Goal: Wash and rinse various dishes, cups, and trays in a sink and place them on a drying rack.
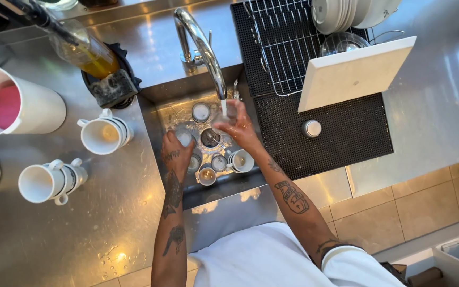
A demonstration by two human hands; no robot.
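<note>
My right hand (pixel 240 129) holds a clear glass (pixel 228 110) under the water running from the curved steel faucet (pixel 203 45). My left hand (pixel 176 151) is down in the small steel sink (pixel 152 114), closed on a small white cup (pixel 185 138). Several small cups and glasses (pixel 219 159) lie in the sink basin around both hands.
Two stacks of white mugs (pixel 104 134) (pixel 49 180) lie on the steel counter at left, near a white pitcher (pixel 14 103). A sponge (pixel 113 87) and soap bottle (pixel 88 53) sit by the sink. Right: black mat (pixel 346 138), wire rack (pixel 288 48) with plates, white board (pixel 354 72), small cup (pixel 311 128).
</note>
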